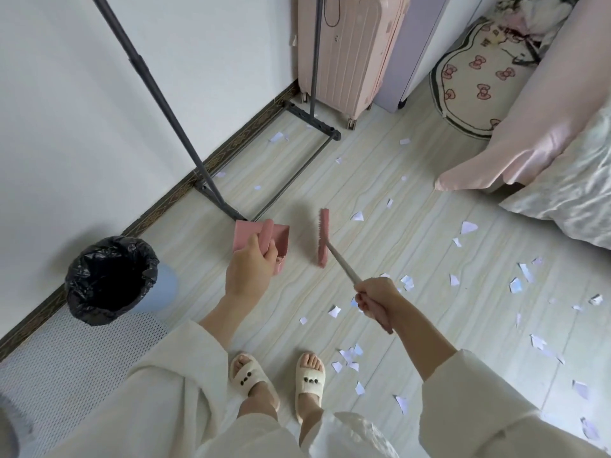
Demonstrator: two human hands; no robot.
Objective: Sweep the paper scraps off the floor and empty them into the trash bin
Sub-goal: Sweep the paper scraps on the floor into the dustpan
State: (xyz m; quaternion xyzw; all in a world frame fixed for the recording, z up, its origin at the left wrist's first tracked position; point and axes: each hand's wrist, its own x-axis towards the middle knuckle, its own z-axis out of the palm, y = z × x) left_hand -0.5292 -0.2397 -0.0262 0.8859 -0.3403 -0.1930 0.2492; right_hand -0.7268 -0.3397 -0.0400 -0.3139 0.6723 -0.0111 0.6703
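My left hand (251, 266) grips the handle of a pink dustpan (281, 241), held over the floor in front of me. My right hand (375, 302) grips the grey handle of a pink broom, whose brush head (323, 238) hangs just right of the dustpan. Several white paper scraps (408, 281) lie scattered over the pale wood-look floor, mostly to the right and near my feet, with a few under the clothes rack (277, 137). The trash bin (112, 279), light blue with a black bag liner, stands open by the wall at the left.
A grey clothes rack (309, 161) stands along the wall ahead. Behind it are a pink suitcase (347, 51) and a bow-patterned rug (472, 81). A bed with pink sheet (529, 133) fills the right side. A white mesh mat (76, 358) lies at the lower left.
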